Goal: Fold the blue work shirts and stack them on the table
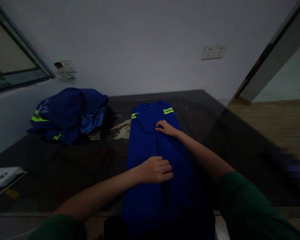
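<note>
A blue work jacket [142, 151] with yellow-green and silver reflective bands lies lengthwise on the dark table, its collar toward the wall. One sleeve is folded in across its upper chest. My right hand [166, 128] is closed at the edge of that folded part, thumb and fingers bent together against the cloth. Nearer to me, my left hand [156, 169] rests over the middle of the jacket with its fingers curled into the fabric. The left fingertips are partly hidden. The lower end of the jacket hangs in deep shadow at the table's near edge.
A heap of blue clothes [67, 113] with reflective strips sits at the back left of the table [195, 100]. A white device [6, 176] with a cable lies at the left edge. Wall sockets [213, 52] are above, and a blurred dark patch is at right.
</note>
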Available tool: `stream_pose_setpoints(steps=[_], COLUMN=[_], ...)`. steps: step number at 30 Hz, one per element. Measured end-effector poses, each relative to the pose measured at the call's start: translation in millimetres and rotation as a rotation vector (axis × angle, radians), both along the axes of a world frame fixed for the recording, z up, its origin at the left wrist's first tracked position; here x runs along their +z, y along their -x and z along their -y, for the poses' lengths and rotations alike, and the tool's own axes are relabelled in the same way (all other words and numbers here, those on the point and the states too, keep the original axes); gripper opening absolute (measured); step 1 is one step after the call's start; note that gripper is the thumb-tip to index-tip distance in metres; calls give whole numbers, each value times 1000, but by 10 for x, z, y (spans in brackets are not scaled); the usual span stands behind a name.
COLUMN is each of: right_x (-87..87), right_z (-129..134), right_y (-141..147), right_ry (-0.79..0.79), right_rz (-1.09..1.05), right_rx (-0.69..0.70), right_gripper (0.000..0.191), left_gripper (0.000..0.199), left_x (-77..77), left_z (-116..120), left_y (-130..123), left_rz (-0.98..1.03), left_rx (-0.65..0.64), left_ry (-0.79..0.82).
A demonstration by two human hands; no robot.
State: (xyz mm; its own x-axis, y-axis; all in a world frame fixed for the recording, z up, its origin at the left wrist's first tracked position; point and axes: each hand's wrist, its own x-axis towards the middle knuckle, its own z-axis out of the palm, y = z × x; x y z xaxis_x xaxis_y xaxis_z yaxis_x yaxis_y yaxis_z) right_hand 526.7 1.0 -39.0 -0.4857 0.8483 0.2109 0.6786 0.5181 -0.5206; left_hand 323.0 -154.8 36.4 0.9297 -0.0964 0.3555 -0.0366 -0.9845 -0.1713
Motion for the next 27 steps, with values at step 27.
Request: stream_pose_setpoints(steps=[27], right_x=[-157], right_z=[-99], right_y=[-3], right_ry=[-57], right_rz=[30], right_rx=[-4], right_gripper=[20], left_gripper=[16], left_x=[-111], left_z=[1389], left_y=[227], left_rz=[122], left_rx=[806], left_ry=[961])
